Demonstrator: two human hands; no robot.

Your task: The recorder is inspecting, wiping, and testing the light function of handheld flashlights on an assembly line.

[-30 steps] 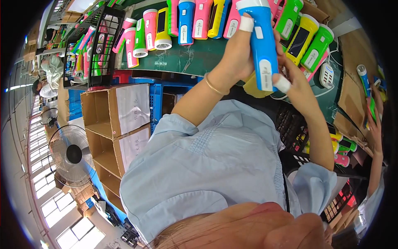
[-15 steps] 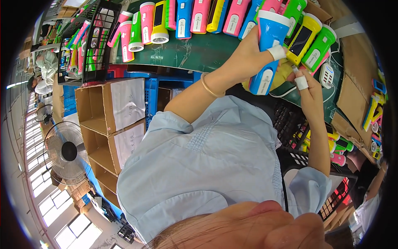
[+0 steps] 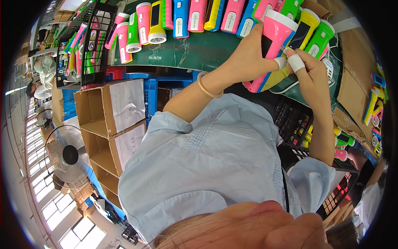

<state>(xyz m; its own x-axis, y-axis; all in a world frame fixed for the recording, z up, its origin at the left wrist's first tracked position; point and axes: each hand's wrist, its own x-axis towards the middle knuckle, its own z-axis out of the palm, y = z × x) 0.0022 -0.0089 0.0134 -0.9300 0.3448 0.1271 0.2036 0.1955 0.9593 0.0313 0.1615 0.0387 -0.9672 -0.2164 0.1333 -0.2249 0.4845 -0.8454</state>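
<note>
My left hand (image 3: 248, 58) is wrapped round a flashlight (image 3: 277, 28) with a white rim, pink on the side facing me and blue along its right edge. It stands tilted, wide head up. My right hand (image 3: 311, 76) pinches close against the flashlight's right side. What its fingertips hold is too small and hidden to make out. White tape wraps my left thumb and a digit of my right hand. Behind the flashlight lies something soft-looking and yellow (image 3: 277, 77). A thin white cable (image 3: 286, 89) runs below my right hand.
Several bright flashlights (image 3: 195, 15) stand in a row on the green table (image 3: 174, 56). A white multi-port charger (image 3: 328, 68) is right of my hands. A black basket (image 3: 99, 45) of flashlights stands left, above cardboard compartments (image 3: 95, 103) and a fan (image 3: 69, 154). Cardboard (image 3: 358, 83) lies right.
The flashlight in my left hand showed its blue side and now shows pink, as if turned about its length. My right hand has moved up and left against it.
</note>
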